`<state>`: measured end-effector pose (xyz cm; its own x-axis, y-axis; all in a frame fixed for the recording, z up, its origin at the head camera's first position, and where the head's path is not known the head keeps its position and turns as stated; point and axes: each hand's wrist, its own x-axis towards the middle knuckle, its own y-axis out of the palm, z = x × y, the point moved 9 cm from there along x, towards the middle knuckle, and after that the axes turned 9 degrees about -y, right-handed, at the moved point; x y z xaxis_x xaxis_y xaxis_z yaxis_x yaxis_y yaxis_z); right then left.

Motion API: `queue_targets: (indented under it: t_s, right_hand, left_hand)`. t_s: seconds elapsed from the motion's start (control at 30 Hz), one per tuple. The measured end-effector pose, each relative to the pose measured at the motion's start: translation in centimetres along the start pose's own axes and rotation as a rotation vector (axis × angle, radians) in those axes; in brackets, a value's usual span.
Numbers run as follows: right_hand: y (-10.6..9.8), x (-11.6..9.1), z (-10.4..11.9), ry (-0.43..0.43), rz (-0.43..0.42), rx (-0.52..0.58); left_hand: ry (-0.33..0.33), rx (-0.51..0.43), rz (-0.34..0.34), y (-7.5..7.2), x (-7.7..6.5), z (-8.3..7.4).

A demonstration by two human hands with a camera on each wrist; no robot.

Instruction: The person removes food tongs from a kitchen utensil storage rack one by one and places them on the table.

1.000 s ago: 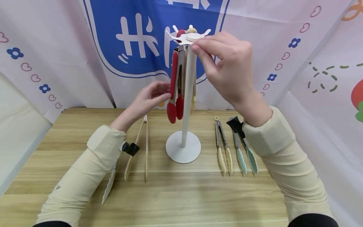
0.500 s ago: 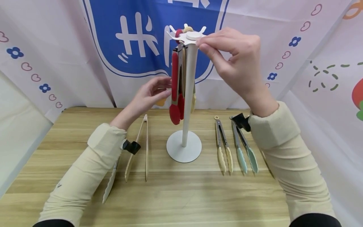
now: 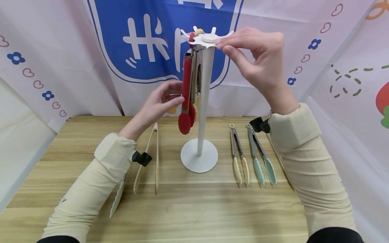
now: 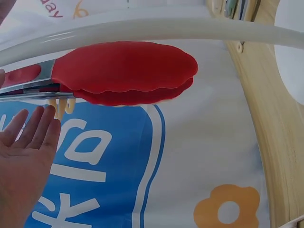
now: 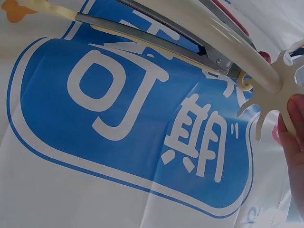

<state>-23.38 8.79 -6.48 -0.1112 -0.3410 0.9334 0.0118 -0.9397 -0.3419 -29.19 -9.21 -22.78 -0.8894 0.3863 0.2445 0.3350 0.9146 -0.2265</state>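
A white rack with a round base and a hooked top stands mid-table. My right hand pinches one hook of the top between thumb and fingers. Red-tipped tongs hang by a loop from a hook on the left of the pole. Behind them hang cream-tipped tongs, partly hidden by the pole. My left hand is beside the red tongs with relaxed fingers, the thumb tip at their handle. In the left wrist view its fingers are straight, below the tongs; contact is unclear.
On the table's right lie cream tongs and mint-green tongs, with another long thin thing partly under the right sleeve. On the left lie wooden-looking tongs and a pale-tipped utensil. A printed cloth hangs behind.
The rack's top has turned, carrying the hanging tongs round toward the left of the pole. My right hand has shifted right with its hook. The base has slid slightly right; my left hand barely moved.
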Motion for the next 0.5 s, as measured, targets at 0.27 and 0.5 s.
queue_targets:
  t_s: [0.27, 0.5]
  right_hand:
    - [-0.4, -0.6, -1.5, 0.113, -0.062, 0.132]
    - [-0.4, -0.7, -1.4, 0.117, -0.077, 0.131]
  left_hand:
    - [0.030, -0.009, -0.024, 0.2, 0.2, -0.6]
    - [0.053, -0.024, -0.031, 0.4, 0.3, -1.1]
